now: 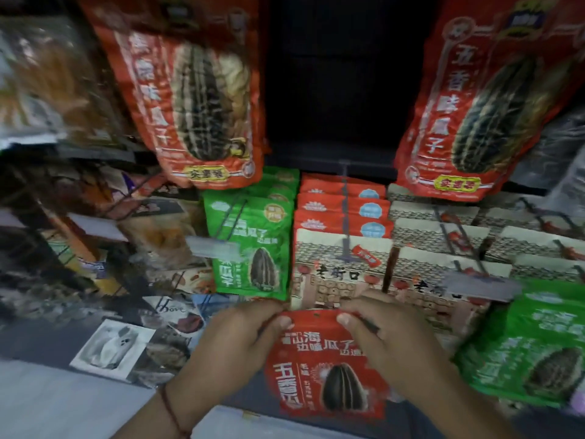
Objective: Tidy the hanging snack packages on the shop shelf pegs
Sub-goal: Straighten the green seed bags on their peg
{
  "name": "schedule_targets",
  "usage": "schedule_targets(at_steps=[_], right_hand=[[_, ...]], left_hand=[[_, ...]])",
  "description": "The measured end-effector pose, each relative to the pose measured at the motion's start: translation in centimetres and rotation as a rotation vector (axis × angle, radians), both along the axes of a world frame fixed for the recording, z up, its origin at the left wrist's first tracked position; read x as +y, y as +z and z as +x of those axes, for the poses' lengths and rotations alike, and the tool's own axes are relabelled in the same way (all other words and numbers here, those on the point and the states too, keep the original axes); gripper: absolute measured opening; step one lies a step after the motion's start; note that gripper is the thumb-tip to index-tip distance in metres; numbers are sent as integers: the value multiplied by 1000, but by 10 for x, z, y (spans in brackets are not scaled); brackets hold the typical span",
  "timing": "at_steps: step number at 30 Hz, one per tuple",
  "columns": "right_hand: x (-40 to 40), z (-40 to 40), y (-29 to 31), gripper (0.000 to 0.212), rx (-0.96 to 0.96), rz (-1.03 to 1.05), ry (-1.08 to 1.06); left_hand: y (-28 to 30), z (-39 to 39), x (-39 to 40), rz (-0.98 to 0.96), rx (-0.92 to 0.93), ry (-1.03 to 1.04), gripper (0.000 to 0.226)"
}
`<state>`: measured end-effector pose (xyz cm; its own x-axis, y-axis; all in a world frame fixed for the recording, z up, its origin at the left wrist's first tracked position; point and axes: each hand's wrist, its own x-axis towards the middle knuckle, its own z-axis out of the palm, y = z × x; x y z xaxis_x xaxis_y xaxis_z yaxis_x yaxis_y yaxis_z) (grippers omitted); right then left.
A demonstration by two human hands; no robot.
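Centrally, low in the head view, a small red seed packet (329,365) is held up in front of the shelf by both hands; its top edge, with a small hanging hole, is pinched at the left corner by the left hand (234,346) and at the right corner by the right hand (389,340), thumbs on the printed front and the other fingers behind; a red cord is seen round the left wrist.

Directly behind the packet, a beige packet (335,274) printed with a roof pattern is hung at the front of a peg (345,223); a row of red packets (342,204) is hung behind it on the same peg.

Left of that row, green packets (253,248) are hung in a stack; a grey label strip (212,248) is seen across their left edge.

Right of the beige packet, further beige packets (459,236) are ranged in rows; another green packet (538,343) is seen at the lower right, below a second grey strip (481,286).

Above, two large red bags are hung well apart, one at upper left (196,106) and one at upper right (484,112), with a dark gap between them.

Much of the left side is blurred; mixed packets there cannot be told apart.
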<state>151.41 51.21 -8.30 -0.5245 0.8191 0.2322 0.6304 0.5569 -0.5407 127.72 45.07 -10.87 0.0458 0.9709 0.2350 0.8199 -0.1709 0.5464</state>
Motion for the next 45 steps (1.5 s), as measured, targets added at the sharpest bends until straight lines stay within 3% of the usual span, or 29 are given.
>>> schedule_targets(at_steps=[8,15,18,23,31,36,38,40,45], right_hand=[[3,-133,-11,17,100,-27,-128],[29,-185,-20,8,108,-96,-189],[45,-191,-17,12,190,-169,-212],[52,-201,-8,13,237,-179,-265],[60,-211,-15,11,195,-124,-357],[60,-216,-20,17,5,103,-364],[54,-213,-20,23,-20,160,-335],[44,-204,-21,44,-43,132,-319],[11,-160,-40,46,-32,114,-301]], left_hand=[[6,-127,22,193,76,2,17],[-6,-181,55,91,21,-71,23],[1,-188,71,57,-3,-106,17],[6,-198,88,9,-109,-140,26],[-9,-194,109,-18,-37,-55,25],[-18,-184,105,176,50,15,14],[-24,-178,95,245,157,44,38],[-30,-171,79,306,250,71,52],[-56,-140,39,303,349,-54,50]])
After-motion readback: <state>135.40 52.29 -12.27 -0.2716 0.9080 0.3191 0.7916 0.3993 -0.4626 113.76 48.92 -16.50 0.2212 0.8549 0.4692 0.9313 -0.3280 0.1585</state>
